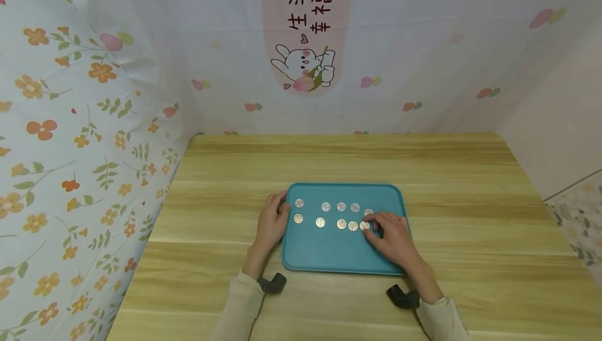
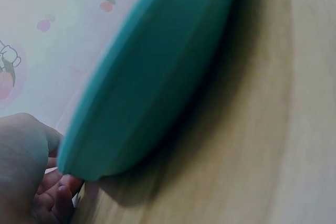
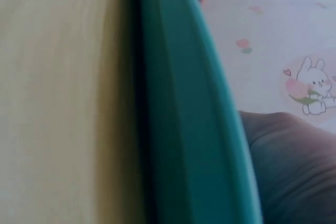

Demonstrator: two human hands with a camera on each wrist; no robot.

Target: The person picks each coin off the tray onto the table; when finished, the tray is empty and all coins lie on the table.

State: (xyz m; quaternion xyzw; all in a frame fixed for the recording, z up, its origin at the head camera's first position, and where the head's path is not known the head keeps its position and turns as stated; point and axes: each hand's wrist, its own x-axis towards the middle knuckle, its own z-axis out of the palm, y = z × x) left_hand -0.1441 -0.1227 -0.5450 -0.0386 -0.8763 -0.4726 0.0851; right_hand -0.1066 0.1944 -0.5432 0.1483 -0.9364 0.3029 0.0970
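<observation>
A blue tray (image 1: pixel 329 257) lies on the wooden table, bearing several coins in two rows. Silver-looking coins (image 1: pixel 341 207) form the far row, and golden-looking coins (image 1: pixel 320 222) the near one. My left hand (image 1: pixel 271 221) holds the tray's left rim; the left wrist view shows its curled fingers (image 2: pixel 62 195) at the tray edge. Over the tray's right part, my right hand (image 1: pixel 395 234) pinches the rightmost coin (image 1: pixel 364 225) of the near row between thumb and finger. The tray wall (image 3: pixel 197 129) hides those fingertips in the right wrist view.
The wooden table (image 1: pixel 226 174) extends around the tray. Behind it hangs a white curtain (image 1: pixel 226 43) with a rabbit print, and a flowered cloth (image 1: pixel 70 174) hangs at the left. Dark wrist mounts (image 1: pixel 403 297) sit near the tray's front edge.
</observation>
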